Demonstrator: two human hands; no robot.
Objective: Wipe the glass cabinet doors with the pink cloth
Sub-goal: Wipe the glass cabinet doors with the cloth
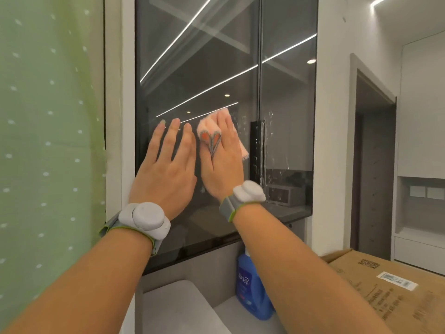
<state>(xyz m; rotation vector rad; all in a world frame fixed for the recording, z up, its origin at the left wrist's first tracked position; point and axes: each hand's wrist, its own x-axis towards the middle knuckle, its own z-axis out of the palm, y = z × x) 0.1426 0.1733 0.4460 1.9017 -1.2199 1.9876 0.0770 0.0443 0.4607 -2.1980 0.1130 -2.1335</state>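
Note:
Two dark glass cabinet doors fill the middle of the view: the left door (pixel 192 56) and the right door (pixel 289 80), parted by a thin vertical frame. My right hand (pixel 222 162) presses the pink cloth (pixel 209 132) flat against the left door, close to its right edge. The cloth has a heart pattern and sticks out above and to the right of my fingers. My left hand (pixel 166 169) lies flat on the same pane, fingers spread, just left of the cloth and holding nothing. White smears mark the glass around the black handle (pixel 255 150).
A blue spray bottle (pixel 250 290) stands on the grey counter (pixel 178 307) below the doors, under my right forearm. A cardboard box (pixel 395 285) sits at the lower right. A green dotted curtain (pixel 48 141) hangs at the left. A doorway (pixel 373 165) opens to the right.

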